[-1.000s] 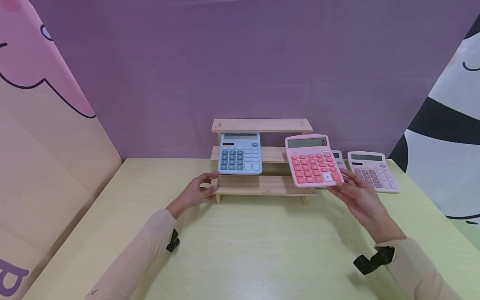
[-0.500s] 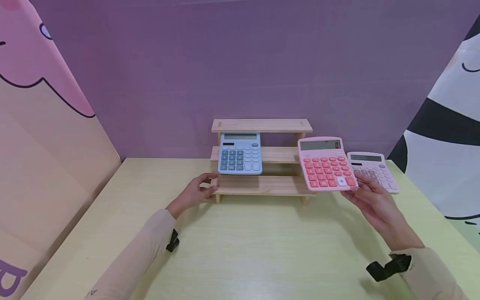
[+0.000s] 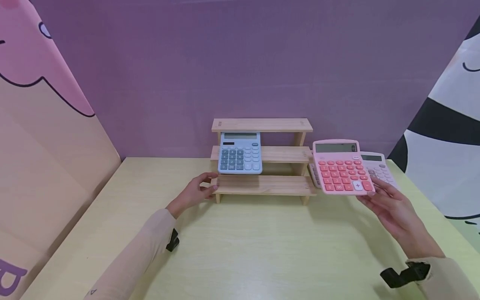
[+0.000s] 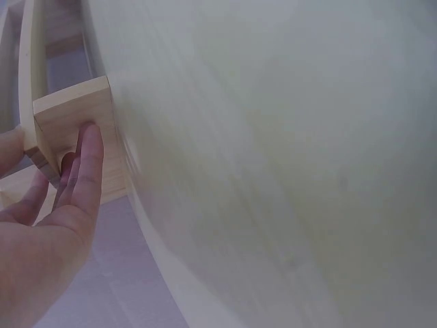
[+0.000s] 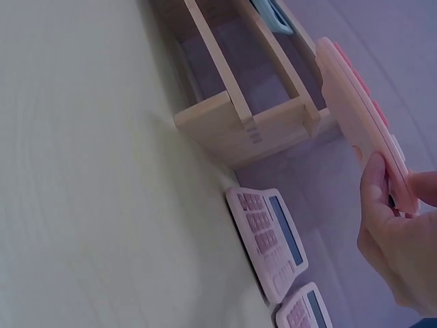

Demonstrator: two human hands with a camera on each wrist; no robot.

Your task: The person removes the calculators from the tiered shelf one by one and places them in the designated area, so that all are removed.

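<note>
Two pale calculators [image 5: 266,240] — pink calculator [image 3: 342,167] obscuring, head view.

The pale desk [image 3: 240,246] shows faint grain and a soft sheen toward its near edge. Behind it spans a purple backdrop [image 3: 240,62], marked by faint horizontal creases. A beige panel [image 3: 48,166] on the left bears a black-outlined pink shape [image 3: 33,62] with an eye, and a purple letter [image 3: 15,268] low down; the white panel [image 3: 438,171] opposite carries black bands [image 3: 442,123] and thin curved lines.
</note>
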